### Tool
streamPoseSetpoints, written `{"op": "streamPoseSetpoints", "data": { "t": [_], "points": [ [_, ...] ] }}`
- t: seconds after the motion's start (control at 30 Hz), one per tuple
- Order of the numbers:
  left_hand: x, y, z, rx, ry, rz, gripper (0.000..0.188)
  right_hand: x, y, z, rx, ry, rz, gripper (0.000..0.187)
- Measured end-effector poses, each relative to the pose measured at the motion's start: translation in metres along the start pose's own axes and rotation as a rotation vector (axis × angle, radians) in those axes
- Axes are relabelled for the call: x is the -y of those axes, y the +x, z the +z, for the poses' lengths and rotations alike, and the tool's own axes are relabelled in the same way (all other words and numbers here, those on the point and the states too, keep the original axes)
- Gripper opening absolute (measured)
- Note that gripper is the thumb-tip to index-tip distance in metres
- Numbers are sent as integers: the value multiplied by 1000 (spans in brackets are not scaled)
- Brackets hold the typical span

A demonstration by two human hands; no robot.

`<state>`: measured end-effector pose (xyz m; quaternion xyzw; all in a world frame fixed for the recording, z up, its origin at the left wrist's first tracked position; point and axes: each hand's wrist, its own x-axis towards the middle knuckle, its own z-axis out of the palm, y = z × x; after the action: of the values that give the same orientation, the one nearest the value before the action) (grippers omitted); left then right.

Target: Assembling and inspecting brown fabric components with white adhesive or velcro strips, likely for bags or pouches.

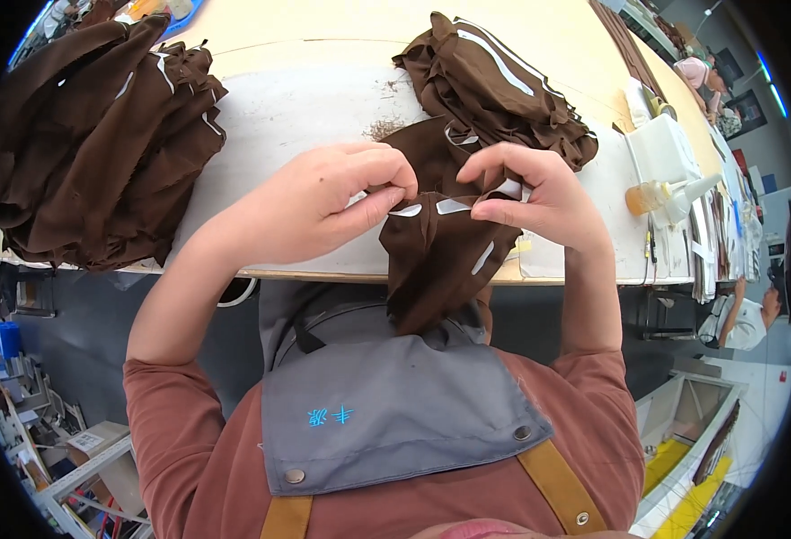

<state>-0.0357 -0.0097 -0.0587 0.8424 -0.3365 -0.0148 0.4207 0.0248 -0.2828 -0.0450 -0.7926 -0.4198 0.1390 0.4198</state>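
Observation:
A dark brown fabric piece with white strips on it hangs over the table's front edge, its lower end reaching toward my apron. My left hand pinches its upper edge between thumb and forefinger, beside a small white patch. On the other side of a seam, my right hand grips the same edge, thumb and bent fingers closed on the cloth. Part of the cloth behind my right fingers is hidden. Just beyond my hands lies a folded pile of brown fabric pieces with white strips along its edges.
A large heap of brown fabric covers the table's left side. At the right stand a white container and a small bottle of amber liquid, with thin tools near the front edge. Other people are at the far right.

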Motion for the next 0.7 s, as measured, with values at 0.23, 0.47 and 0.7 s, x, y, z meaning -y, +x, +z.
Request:
{"op": "streamPoseSetpoints", "data": {
  "t": [0.23, 0.47, 0.7],
  "points": [
    [-30, -6, 10, -27, 129, -53, 11, 2, -8, 6, -3, 95, -49, 14],
    [-36, -18, 31, -306, 159, -115, 10, 11, -22, 35, -195, 44, -91, 13],
    [-36, -27, 39, -272, -84, -218, 13, 10, -27, 50, -222, 161, -28, 8]
  ]
}}
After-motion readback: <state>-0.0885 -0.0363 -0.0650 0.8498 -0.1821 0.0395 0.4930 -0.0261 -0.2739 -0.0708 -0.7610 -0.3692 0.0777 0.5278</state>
